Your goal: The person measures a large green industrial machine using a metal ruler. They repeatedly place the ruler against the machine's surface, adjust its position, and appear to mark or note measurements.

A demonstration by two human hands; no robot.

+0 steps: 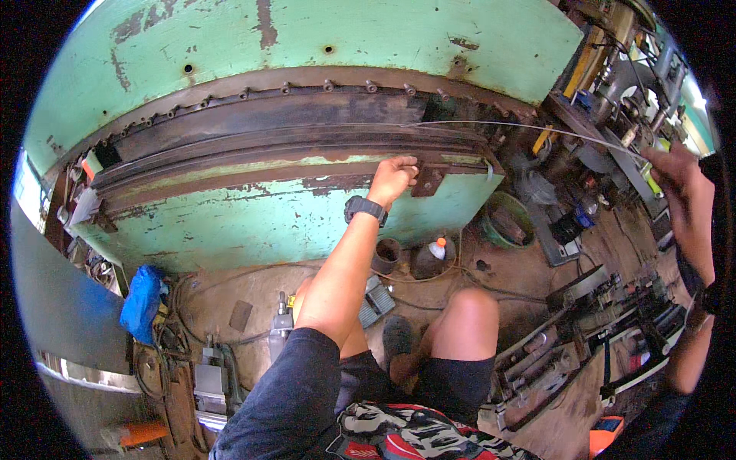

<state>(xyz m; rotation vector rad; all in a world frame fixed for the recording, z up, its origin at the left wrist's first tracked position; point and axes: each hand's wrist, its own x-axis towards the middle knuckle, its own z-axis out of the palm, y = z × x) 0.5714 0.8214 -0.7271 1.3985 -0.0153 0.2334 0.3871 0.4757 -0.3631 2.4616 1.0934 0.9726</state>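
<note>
A green press brake with worn paint stretches across the view, its upper beam (pixel 330 27) above its lower bed (pixel 253 222). My left hand (pixel 394 181), with a black watch on the wrist, is at the bed's upper edge, beside a rusty bracket (pixel 429 178). Its fingers are curled together; what they pinch, if anything, is hidden. At the far right my raised right hand (pixel 679 175) is closed on the end of a long thin metal strip (pixel 537 127). The strip bows slightly and runs left to the dark gap between beam and bed.
Below the bed stand a bottle with an orange cap (pixel 437 249), a rusty can (pixel 387 253) and a green bucket (pixel 507 220). Cables and a grey foot pedal (pixel 376 300) lie on the floor. A metal frame (pixel 567 345) is at right, a blue bag (pixel 143 303) at left.
</note>
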